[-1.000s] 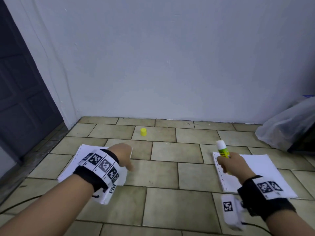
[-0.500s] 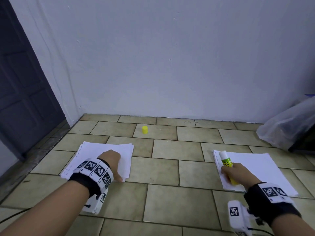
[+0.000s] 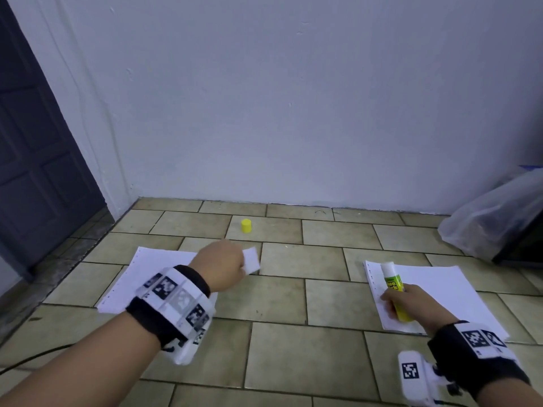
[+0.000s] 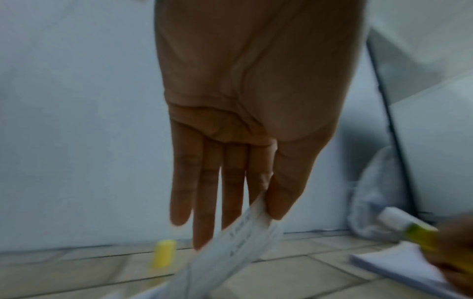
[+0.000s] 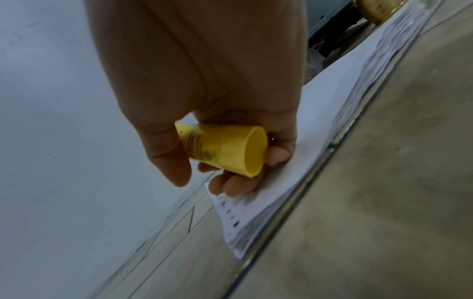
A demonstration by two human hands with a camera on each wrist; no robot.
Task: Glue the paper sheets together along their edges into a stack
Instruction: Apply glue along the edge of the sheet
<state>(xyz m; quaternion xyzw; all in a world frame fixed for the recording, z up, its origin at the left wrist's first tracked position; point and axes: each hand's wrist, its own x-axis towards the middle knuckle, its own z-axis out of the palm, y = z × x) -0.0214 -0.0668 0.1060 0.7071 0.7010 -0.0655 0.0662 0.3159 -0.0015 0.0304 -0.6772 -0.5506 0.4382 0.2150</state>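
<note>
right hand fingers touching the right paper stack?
Touching. In the right wrist view the fingers holding the glue stick press their tips on the right paper stack.
</note>
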